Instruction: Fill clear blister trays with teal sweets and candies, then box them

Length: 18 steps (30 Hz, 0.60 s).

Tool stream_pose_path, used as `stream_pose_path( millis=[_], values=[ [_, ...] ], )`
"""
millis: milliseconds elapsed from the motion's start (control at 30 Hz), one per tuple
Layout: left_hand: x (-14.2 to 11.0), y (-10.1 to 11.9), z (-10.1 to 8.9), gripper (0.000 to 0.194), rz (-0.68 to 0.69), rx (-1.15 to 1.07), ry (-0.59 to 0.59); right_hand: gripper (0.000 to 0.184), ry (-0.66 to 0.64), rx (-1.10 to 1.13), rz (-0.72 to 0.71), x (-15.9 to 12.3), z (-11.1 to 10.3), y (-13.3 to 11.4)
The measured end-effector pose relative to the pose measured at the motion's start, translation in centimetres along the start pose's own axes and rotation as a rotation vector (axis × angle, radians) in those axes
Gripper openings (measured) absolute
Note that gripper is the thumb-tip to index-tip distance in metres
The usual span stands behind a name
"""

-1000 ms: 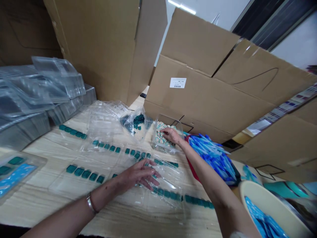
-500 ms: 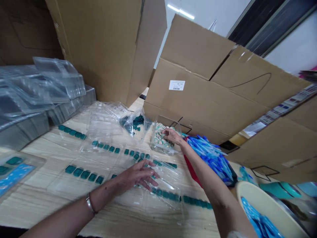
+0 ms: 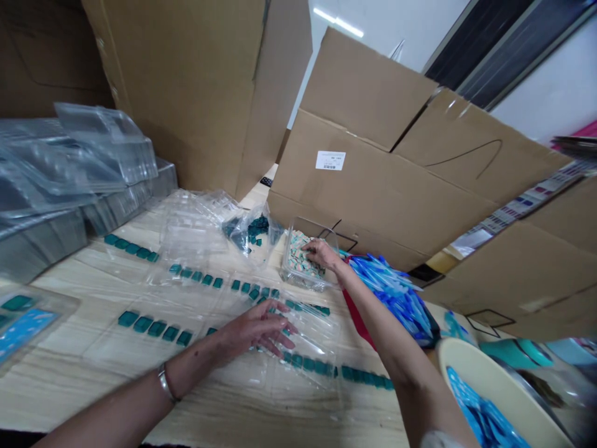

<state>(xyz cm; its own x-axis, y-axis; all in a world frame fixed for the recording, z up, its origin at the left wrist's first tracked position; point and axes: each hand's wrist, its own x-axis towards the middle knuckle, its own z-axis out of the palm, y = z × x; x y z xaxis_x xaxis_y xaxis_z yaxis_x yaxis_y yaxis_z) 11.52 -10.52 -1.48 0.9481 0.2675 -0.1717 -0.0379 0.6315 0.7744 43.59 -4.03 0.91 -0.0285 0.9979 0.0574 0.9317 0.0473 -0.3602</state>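
Note:
My left hand [image 3: 261,326] hovers over the clear plastic trays [image 3: 233,367], its fingers spread and nothing in them. Dark teal square pieces [image 3: 157,328] lie in rows in and across these trays. My right hand [image 3: 321,254] reaches into a clear plastic box [image 3: 303,280] full of small pale pink and teal pieces [image 3: 299,247]. Its fingers are bent together against the pile; whatever they pinch is too small to make out. Left of that box, an open clear bag [image 3: 247,239] holds more dark teal pieces.
Stacked clear plastic trays [image 3: 79,168] stand at the left. Cardboard boxes [image 3: 382,162] wall the back. A red bin [image 3: 357,317] of blue packets [image 3: 396,292] and a cream tub [image 3: 485,367] sit at the right. A blue-patterned card [image 3: 28,333] lies at the left edge.
The view has shifted slightly. My right hand has settled a little lower into the small pieces, its fingers closer together. My left hand stays spread over the trays.

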Motion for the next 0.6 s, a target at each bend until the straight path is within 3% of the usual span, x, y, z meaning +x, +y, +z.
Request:
stream_pose_path(
  millis=[133, 300, 600],
  values=[
    [-0.1, 0.1, 0.1, 0.041, 0.005, 0.001, 0.003, 0.017, -0.049, -0.183, -0.170, -0.6, -0.5, -0.3],
    [0.0, -0.1, 0.0, 0.042, 0.009, 0.000, 0.000, 0.011, -0.047, -0.294, -0.202, -1.0, -0.9, -0.7],
    [0.0, 0.0, 0.0, 0.043, 0.004, -0.013, -0.007, 0.009, -0.048, -0.238, -0.189, -1.1, -0.2, -0.4]
  ],
)
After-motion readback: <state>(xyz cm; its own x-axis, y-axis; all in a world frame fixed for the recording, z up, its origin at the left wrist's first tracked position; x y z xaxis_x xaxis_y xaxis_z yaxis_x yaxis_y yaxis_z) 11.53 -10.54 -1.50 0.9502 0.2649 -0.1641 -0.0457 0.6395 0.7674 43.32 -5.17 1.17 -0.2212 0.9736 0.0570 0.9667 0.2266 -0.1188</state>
